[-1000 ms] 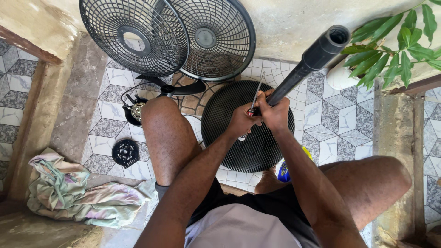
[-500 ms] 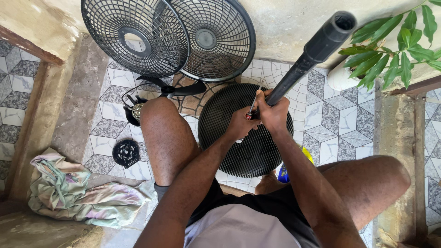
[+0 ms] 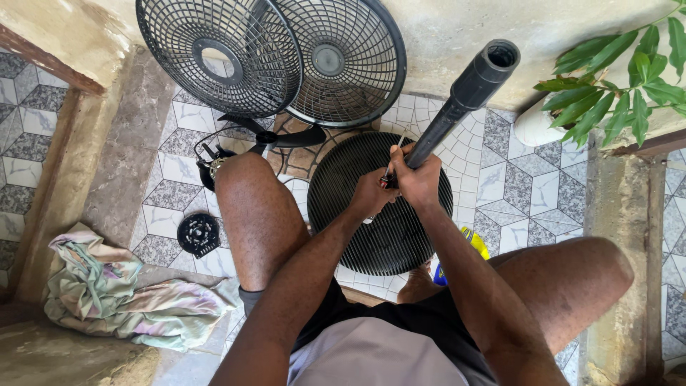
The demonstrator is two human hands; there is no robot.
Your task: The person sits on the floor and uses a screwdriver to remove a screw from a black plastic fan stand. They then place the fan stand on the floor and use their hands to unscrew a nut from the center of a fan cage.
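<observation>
My right hand (image 3: 420, 180) grips the lower part of a black pole (image 3: 468, 93) that slants up to the right, its open end toward the camera. My left hand (image 3: 370, 194), right beside it, holds a thin metal tool (image 3: 397, 145) against the pole. Both hands hover over a round black ribbed fan base (image 3: 379, 236) lying on the patterned tile floor between my bare knees. Where the pole meets the base is hidden by my hands.
Two black fan grilles (image 3: 221, 57) (image 3: 346, 61) lean on the wall ahead, with a fan blade (image 3: 289, 137) and motor (image 3: 211, 166) below them. A small round black cap (image 3: 198, 234) and crumpled cloth (image 3: 121, 293) lie left. A potted plant (image 3: 622, 78) is on the right, and a yellow-blue object (image 3: 473, 244) is by my right knee.
Both hands stay together on the pole and tool above the base. The pole's upper end has swayed only slightly.
</observation>
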